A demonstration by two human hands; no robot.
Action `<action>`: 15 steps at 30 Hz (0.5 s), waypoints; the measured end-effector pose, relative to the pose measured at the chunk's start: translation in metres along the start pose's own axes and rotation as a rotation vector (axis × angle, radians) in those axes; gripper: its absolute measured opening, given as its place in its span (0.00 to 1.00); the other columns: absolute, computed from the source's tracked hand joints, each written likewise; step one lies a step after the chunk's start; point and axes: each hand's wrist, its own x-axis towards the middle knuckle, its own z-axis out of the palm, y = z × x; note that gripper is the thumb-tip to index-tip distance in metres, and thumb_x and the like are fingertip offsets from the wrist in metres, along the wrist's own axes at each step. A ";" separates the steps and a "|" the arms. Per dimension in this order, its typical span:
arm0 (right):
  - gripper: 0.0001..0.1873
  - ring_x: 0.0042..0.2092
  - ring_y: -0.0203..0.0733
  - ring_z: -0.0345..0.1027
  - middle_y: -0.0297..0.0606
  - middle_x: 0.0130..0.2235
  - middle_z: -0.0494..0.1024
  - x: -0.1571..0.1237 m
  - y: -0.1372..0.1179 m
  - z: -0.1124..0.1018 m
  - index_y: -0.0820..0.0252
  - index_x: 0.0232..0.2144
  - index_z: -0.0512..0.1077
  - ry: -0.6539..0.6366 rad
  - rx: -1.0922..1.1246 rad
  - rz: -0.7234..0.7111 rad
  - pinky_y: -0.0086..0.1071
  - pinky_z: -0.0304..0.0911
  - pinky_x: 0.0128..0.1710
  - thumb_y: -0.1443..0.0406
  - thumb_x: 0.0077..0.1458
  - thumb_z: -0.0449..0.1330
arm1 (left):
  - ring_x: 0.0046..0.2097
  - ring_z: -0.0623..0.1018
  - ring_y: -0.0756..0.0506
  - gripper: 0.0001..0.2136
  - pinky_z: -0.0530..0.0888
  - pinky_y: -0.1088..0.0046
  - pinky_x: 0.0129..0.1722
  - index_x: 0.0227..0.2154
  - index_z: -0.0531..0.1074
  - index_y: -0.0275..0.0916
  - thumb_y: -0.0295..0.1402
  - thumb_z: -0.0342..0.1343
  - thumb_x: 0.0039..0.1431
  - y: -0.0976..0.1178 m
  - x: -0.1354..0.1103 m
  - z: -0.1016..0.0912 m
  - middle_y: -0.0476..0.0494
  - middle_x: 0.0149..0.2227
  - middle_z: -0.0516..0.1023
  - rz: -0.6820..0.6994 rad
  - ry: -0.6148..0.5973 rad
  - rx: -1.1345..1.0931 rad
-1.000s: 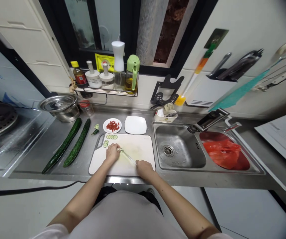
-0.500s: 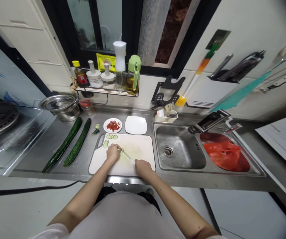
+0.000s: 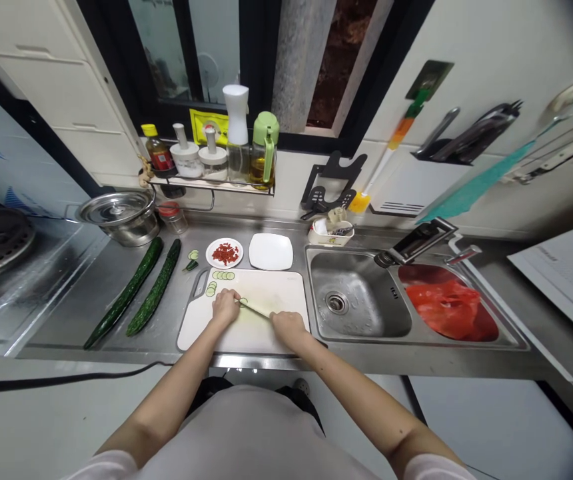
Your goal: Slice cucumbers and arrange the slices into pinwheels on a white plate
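Note:
On the white cutting board [image 3: 261, 340], my left hand [image 3: 225, 307] has its fingertips pinched on a thin cucumber slice [image 3: 243, 302]. The fingers of my right hand [image 3: 288, 331] wrap round the handle of a knife [image 3: 257, 310]. Its narrow blade points left, and the tip is at the slice, close to my left fingertips. Whether the blade touches the slice I cannot tell. Several cut cucumber slices [image 3: 223, 275] lie overlapping in a row at the board's upper left, with a smaller stack [image 3: 211, 289] just below them.
Two whole cucumbers [image 3: 154, 290] lie left of the board. Behind it stand a plate of red pieces [image 3: 224, 253] and a white square plate [image 3: 271, 251]. Cucumber scraps [image 3: 191, 265] rest by the board's handle. A sink [image 3: 361, 293] is on the right, a steel pot [image 3: 119, 217] back left.
The knife blade has turned and now shows as a thinner, darker line. My right hand has risen slightly; my left hand stays almost in place with the slice.

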 end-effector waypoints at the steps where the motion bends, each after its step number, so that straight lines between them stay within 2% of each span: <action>1: 0.18 0.48 0.49 0.73 0.53 0.42 0.78 0.001 0.001 -0.001 0.65 0.45 0.72 0.005 -0.009 -0.004 0.36 0.65 0.42 0.75 0.59 0.47 | 0.51 0.71 0.41 0.07 0.66 0.66 0.48 0.37 0.73 0.43 0.32 0.55 0.54 0.000 0.000 0.000 0.42 0.46 0.73 0.003 0.000 -0.002; 8: 0.17 0.47 0.48 0.73 0.52 0.41 0.78 -0.003 0.006 -0.001 0.65 0.44 0.73 0.018 -0.009 -0.019 0.34 0.63 0.40 0.75 0.57 0.48 | 0.51 0.71 0.41 0.08 0.66 0.66 0.48 0.38 0.72 0.43 0.32 0.55 0.55 -0.001 -0.001 -0.001 0.42 0.46 0.72 0.016 -0.004 -0.005; 15: 0.17 0.46 0.45 0.72 0.46 0.43 0.78 -0.021 0.024 0.015 0.59 0.43 0.72 0.001 0.217 0.083 0.32 0.60 0.40 0.62 0.63 0.46 | 0.51 0.71 0.41 0.08 0.66 0.66 0.47 0.39 0.71 0.43 0.32 0.55 0.55 -0.002 0.000 0.002 0.42 0.47 0.72 0.015 -0.005 0.008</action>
